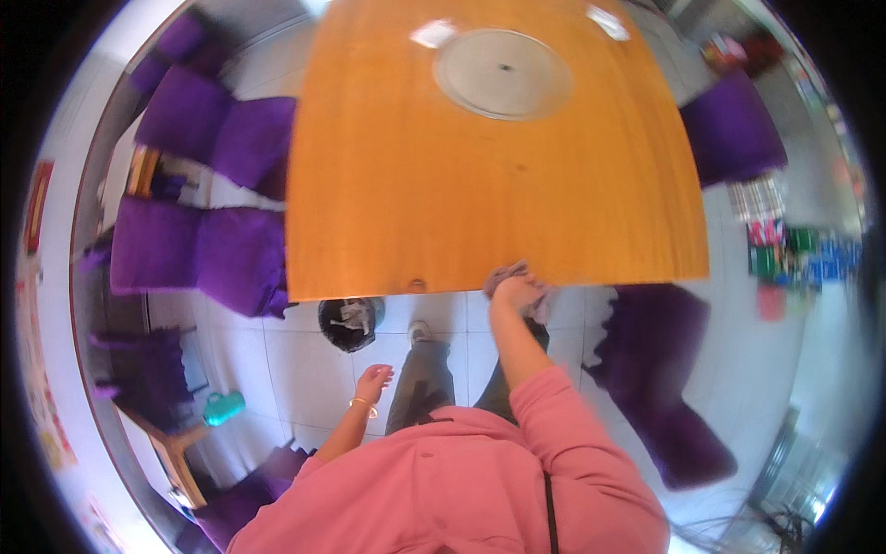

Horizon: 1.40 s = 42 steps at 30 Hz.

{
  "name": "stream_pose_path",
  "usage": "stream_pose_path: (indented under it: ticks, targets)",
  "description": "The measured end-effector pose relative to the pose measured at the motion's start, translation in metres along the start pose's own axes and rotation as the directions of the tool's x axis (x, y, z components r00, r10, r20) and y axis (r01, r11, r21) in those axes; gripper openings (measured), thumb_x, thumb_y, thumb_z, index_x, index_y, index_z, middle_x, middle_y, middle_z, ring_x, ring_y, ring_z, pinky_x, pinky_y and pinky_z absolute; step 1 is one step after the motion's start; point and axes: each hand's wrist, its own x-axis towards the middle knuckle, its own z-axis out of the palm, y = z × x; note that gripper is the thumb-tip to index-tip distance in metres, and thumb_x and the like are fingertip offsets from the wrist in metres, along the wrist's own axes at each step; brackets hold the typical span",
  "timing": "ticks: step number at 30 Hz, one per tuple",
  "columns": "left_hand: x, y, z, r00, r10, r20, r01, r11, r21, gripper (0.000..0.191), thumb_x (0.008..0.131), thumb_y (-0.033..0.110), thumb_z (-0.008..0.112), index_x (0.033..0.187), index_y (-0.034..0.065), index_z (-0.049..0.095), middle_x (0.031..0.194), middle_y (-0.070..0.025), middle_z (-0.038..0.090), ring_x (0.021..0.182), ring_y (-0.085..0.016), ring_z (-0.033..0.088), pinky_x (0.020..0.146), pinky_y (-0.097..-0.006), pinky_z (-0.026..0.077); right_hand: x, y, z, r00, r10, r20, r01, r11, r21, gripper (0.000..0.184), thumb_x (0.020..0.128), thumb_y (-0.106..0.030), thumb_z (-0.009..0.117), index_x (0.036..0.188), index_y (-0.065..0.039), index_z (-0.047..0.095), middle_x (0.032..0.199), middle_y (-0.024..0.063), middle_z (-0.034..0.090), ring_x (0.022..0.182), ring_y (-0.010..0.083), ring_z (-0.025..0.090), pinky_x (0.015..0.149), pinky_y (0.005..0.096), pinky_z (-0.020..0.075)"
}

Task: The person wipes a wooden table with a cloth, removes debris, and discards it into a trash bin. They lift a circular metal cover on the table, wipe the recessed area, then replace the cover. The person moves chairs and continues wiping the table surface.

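Note:
My right hand (517, 291) holds a crumpled brownish-pink cloth (507, 273) against the near edge of a wooden table (484, 201). Part of the cloth hangs over that edge. Bent slightly and holding nothing visible, my left hand (376, 378) hangs beside my leg, below the table's near edge, with a gold-coloured bangle at the wrist. A round pale turntable (504, 74) sits toward the far part of the tabletop.
Purple-covered chairs (242, 142) line the left side; another covered chair (651, 353) stands near right. A lined waste bin (346, 325) with crumpled paper is under the near left edge. A green jug (223, 408) is at lower left, and stacked boxes (789, 253) are at right.

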Motion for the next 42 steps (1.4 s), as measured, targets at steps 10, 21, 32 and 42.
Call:
stream_pose_path:
  ticks: [10,21,32,42]
  targets:
    - [-0.133,-0.205,-0.218,0.869,-0.287,-0.403,0.121,0.913,-0.391,0.024,0.096,0.025,0.062,0.106,0.0035,0.065,0.085,-0.0056,0.069,0.066,-0.011,0.060,0.054,-0.0238,0.046,-0.342,0.247,0.161,0.440,0.775,0.453,0.206,0.404,-0.891,0.029,0.102,-0.023,0.049,0.120,-0.003,0.059,0.101,0.0104,0.067,0.086,0.0254,0.063,0.073,0.0381,0.0520]
    - [-0.099,-0.198,-0.176,0.938,-0.318,-0.138,0.286,0.935,-0.211,0.033,0.094,0.035,0.064,0.109,0.0052,0.064,0.097,-0.0063,0.072,0.084,-0.016,0.066,0.072,-0.0330,0.054,-0.193,0.053,0.164,0.805,0.385,0.452,0.322,0.357,-0.877,0.043,0.102,-0.037,0.052,0.129,-0.004,0.059,0.122,0.0132,0.064,0.112,0.0267,0.060,0.096,0.0383,0.0473]
    - [-0.096,-0.226,-0.198,0.925,-0.351,-0.146,0.291,0.901,-0.322,0.027,0.095,0.029,0.063,0.104,0.0036,0.068,0.087,-0.0070,0.071,0.066,-0.014,0.062,0.057,-0.0289,0.049,-0.227,0.148,0.191,0.457,-0.106,0.883,0.810,-0.360,-0.463,0.026,0.089,-0.023,0.056,0.103,-0.004,0.067,0.111,0.0189,0.064,0.104,0.0356,0.059,0.089,0.0496,0.0450]
    - [-0.023,-0.088,-0.231,0.964,-0.259,-0.065,0.267,0.916,0.300,0.026,0.095,0.026,0.058,0.096,0.0019,0.067,0.090,-0.0083,0.069,0.081,-0.021,0.068,0.070,-0.0384,0.057,-0.334,0.205,0.126,-0.107,0.928,0.357,0.910,0.236,-0.340,0.017,0.086,-0.012,0.057,0.098,-0.008,0.069,0.083,0.0134,0.068,0.074,0.0216,0.064,0.070,0.0407,0.0509]
